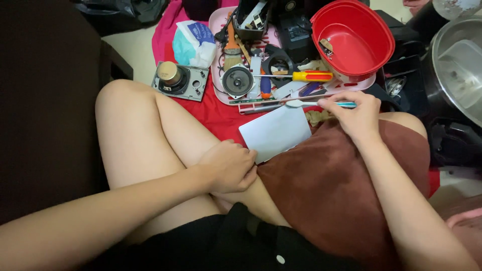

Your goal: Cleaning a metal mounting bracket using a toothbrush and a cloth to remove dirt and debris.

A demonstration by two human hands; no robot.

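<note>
A flat white rectangular panel lies tilted on a brown cloth over my lap. My left hand grips the panel's near left corner, fingers curled against my knee. Beyond the panel's far right corner, my right hand holds a toothbrush with a light blue handle, its white head pointing left just past the panel's far edge.
A pink tray on red cloth holds a round speaker, a yellow-handled screwdriver, a paintbrush and black parts. A red bowl sits at its right. A square speaker lies to the left. A metal pot stands far right.
</note>
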